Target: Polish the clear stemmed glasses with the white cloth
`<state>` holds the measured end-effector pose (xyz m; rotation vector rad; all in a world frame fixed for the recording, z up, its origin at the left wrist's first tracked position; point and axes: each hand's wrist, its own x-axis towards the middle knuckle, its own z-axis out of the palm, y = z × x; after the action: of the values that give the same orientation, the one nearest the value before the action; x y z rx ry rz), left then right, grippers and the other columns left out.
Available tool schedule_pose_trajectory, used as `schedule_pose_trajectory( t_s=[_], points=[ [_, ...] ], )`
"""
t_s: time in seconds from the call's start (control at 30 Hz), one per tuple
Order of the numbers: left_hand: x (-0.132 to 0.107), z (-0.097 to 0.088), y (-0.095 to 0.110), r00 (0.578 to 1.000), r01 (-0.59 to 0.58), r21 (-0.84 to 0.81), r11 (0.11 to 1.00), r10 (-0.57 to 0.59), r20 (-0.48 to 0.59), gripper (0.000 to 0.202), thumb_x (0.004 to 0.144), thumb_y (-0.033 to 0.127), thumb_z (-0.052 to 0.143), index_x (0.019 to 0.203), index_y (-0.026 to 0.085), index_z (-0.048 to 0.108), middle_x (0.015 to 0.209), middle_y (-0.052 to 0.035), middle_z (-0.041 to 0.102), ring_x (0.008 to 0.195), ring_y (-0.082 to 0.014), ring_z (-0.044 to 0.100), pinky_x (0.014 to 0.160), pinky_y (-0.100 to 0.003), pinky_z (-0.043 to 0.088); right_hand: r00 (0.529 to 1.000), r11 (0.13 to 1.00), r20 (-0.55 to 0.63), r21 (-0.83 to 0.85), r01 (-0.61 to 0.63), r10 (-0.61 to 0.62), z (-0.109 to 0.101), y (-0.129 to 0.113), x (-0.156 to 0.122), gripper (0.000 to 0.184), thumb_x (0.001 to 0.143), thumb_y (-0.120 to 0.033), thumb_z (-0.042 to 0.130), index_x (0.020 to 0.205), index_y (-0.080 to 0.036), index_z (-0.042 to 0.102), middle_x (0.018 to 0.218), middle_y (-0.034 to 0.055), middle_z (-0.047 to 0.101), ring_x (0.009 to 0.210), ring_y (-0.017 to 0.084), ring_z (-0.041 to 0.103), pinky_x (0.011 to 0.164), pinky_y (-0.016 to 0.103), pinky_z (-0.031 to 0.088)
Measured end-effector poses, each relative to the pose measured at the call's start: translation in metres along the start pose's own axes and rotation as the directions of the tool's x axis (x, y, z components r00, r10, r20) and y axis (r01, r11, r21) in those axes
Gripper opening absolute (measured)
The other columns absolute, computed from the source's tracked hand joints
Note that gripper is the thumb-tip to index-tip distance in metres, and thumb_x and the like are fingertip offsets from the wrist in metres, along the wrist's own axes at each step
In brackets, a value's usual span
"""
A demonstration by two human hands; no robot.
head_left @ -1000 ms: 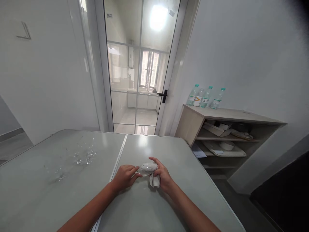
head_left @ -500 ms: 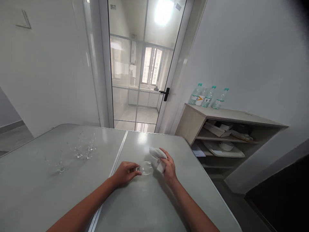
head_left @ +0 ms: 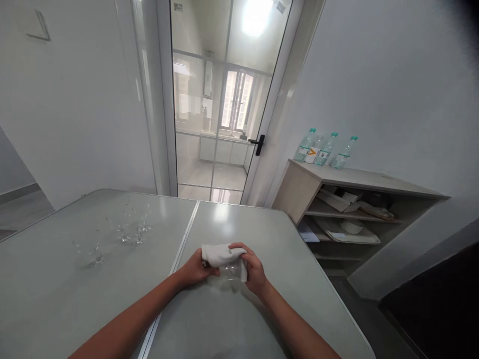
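My left hand (head_left: 195,269) is closed around the left end of a small clear glass (head_left: 231,272), which lies on its side just over the table. A white cloth (head_left: 218,254) covers the glass's upper side and folds over its right end. My right hand (head_left: 256,272) grips this cloth, fingers over the top, pressing it against the glass. Part of the glass's bowl shows below the cloth; the end in my left hand is mostly hidden.
Several clear glasses (head_left: 139,230) stand on the left part of the grey-green table (head_left: 209,326). A pale seam crosses the tabletop. Plastic bottles (head_left: 325,151) stand on a wooden shelf unit (head_left: 299,192) at the right. Behind is a glass door with a black handle (head_left: 259,145).
My right hand has brought the cloth left and down onto the glass, where before it was held apart to the right. My left hand still holds the glass.
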<state>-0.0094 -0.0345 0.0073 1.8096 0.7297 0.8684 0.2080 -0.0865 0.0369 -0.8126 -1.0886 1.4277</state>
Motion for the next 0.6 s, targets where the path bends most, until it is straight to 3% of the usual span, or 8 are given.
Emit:
schedule_pose_trajectory(
  t_s=[0.07,0.13,0.23,0.33,0.47,0.6],
  points=[
    [-0.001,0.002,0.000,0.999,0.033,-0.096,0.995,-0.031,0.028,0.040,0.066,0.031,0.084,0.103,0.018,0.076,0.090,-0.0059,0.073,0.082,-0.0210,0.063,0.076,-0.030,0.052,0.997,0.998,0.068,0.035,-0.047,0.045,0.002,0.000,0.000,0.031,0.080,-0.036,0.063,0.103,-0.019,0.074,0.100,0.0078,0.070,0.088,0.024,0.063,0.075,0.032,0.050],
    [-0.001,0.002,-0.002,0.999,0.033,-0.113,0.993,-0.036,-0.017,0.034,0.067,0.035,0.084,0.094,0.016,0.077,0.085,-0.0058,0.073,0.079,-0.0205,0.063,0.074,-0.030,0.051,0.993,0.990,0.081,0.104,-0.095,0.087,0.005,0.002,0.001,0.036,0.083,-0.039,0.062,0.112,-0.021,0.072,0.102,0.0074,0.070,0.088,0.024,0.064,0.076,0.033,0.051],
    [0.004,-0.002,-0.005,0.991,0.013,-0.100,0.995,-0.026,-0.130,0.036,0.071,0.047,0.081,0.071,0.012,0.073,0.064,-0.0035,0.063,0.062,-0.0147,0.054,0.061,-0.025,0.044,0.999,0.993,-0.012,0.105,-0.048,0.050,0.009,0.008,0.002,0.049,0.088,-0.048,0.061,0.131,-0.024,0.063,0.115,0.0075,0.070,0.097,0.026,0.065,0.082,0.036,0.052],
    [0.008,-0.003,-0.006,0.985,0.030,-0.174,0.984,-0.059,-0.165,0.051,0.076,0.061,0.075,0.074,0.010,0.073,0.054,0.0003,0.053,0.051,-0.0095,0.042,0.051,-0.022,0.033,0.988,0.997,-0.136,-0.005,0.073,-0.073,0.012,0.016,-0.002,0.061,0.091,-0.053,0.059,0.146,-0.028,0.051,0.132,0.0084,0.065,0.115,0.030,0.062,0.093,0.042,0.051],
    [0.011,0.005,-0.003,0.972,0.045,-0.264,0.963,-0.103,-0.212,0.060,0.073,0.070,0.074,0.077,0.010,0.071,0.050,0.0030,0.048,0.046,-0.0078,0.038,0.046,-0.021,0.028,0.948,0.958,-0.210,-0.208,0.197,-0.240,0.013,0.023,-0.008,0.054,0.099,-0.050,0.051,0.151,-0.037,0.044,0.159,0.0017,0.043,0.147,0.027,0.036,0.116,0.050,0.036],
    [0.011,0.014,0.002,0.968,0.083,-0.339,0.937,-0.156,-0.195,0.055,0.081,0.065,0.070,0.072,0.011,0.066,0.050,0.0027,0.049,0.044,-0.0065,0.037,0.046,-0.021,0.026,0.931,0.911,-0.182,-0.333,0.245,-0.317,0.012,0.026,-0.013,0.052,0.104,-0.045,0.045,0.155,-0.043,0.035,0.168,-0.0042,0.027,0.155,0.022,0.020,0.125,0.054,0.020]
  ],
)
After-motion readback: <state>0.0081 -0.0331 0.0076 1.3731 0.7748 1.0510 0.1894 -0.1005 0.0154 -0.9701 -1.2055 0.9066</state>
